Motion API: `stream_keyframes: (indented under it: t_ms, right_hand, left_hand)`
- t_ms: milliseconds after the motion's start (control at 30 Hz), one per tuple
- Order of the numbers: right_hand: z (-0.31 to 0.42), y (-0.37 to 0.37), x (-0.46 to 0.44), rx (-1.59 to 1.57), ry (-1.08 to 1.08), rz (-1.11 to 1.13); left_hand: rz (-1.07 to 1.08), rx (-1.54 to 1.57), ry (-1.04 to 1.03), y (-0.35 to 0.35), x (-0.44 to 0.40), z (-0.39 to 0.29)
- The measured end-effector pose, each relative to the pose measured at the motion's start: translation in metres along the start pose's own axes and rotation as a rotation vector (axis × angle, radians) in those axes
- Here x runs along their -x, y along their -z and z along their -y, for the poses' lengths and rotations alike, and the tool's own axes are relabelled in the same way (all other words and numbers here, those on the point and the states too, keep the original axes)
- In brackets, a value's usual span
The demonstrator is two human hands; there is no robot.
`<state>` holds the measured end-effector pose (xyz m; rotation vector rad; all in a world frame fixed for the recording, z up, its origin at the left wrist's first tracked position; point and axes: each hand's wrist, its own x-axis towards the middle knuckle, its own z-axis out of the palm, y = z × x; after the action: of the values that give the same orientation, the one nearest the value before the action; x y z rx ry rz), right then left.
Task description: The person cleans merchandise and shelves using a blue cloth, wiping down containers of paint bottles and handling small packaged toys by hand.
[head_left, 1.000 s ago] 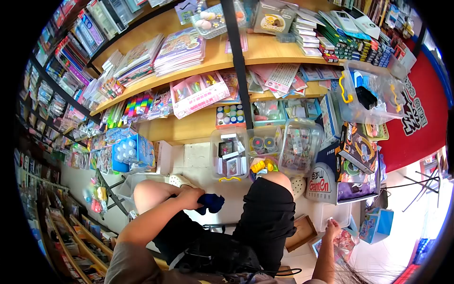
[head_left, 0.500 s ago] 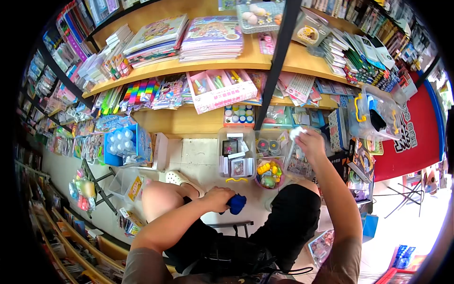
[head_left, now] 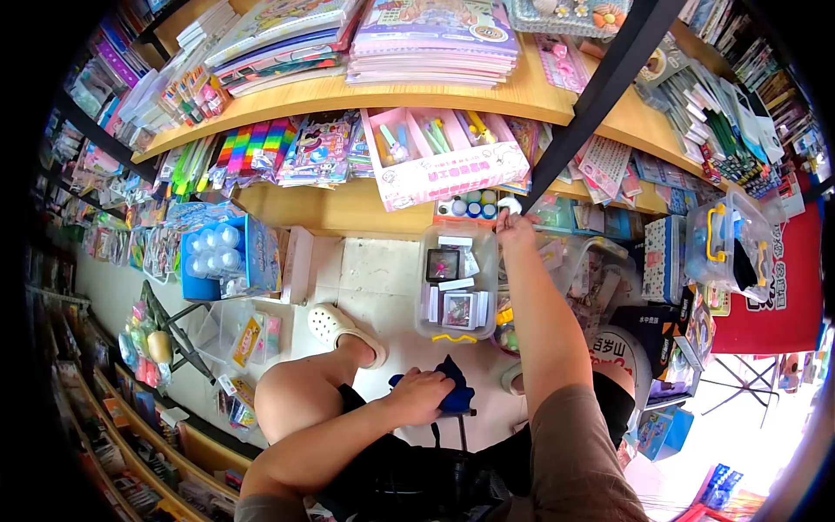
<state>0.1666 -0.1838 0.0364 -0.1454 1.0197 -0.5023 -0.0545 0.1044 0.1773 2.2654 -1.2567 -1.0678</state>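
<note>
My left hand (head_left: 417, 398) is closed around a dark blue cloth (head_left: 457, 388) above my lap. My right hand (head_left: 517, 230) reaches forward to the shelf, its fingers pinching a crumpled white wad (head_left: 510, 205) that looks like tissue or cloth. The wad is beside a box of small jars with white and blue lids (head_left: 474, 209), under the black shelf post. Just left of my right forearm stands a clear plastic bin (head_left: 445, 332) holding small framed items and white boxes. My forearm partly hides the containers to its right.
A pink-and-white box of pens (head_left: 461, 178) juts from the lower shelf. The black post (head_left: 591, 100) slants past my right hand. A blue box of bottles (head_left: 261, 261) stands left, a clear tub with yellow handles (head_left: 726, 252) right. Stacked books (head_left: 430, 65) lie above.
My right hand has moved left and forward with the white wad, from the bins to the jars. My left hand still holds the blue cloth. The view has shifted nearer the shelf.
</note>
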Motion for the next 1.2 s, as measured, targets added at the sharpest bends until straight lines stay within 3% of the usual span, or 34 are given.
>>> stream_keyframes:
  t_ms: [67,167,333,867,1100,1200]
  right_hand:
    - [0.001,-0.004,-0.002,-0.19,0.044,0.019]
    - [0.011,-0.004,-0.032,-0.319,-0.141,0.055]
    - [0.018,-0.014,-0.039,-0.421,-0.223,0.106]
    - [0.025,0.014,0.03,-0.208,-0.037,0.241]
    - [0.045,0.045,0.014,-0.128,-0.054,0.223]
    - [0.044,0.042,0.017,0.02,-0.101,0.314]
  left_hand:
    - [-0.012,0.011,0.008,-0.003,0.0,0.003]
    - [-0.026,0.033,0.012,-0.008,0.001,0.006]
    - [-0.038,0.049,0.017,-0.015,0.008,0.006]
    - [-0.101,0.037,0.015,-0.02,0.007,0.01]
    - [-0.092,0.015,-0.007,-0.023,0.009,0.005]
    - [-0.137,0.034,-0.023,-0.025,0.009,0.006]
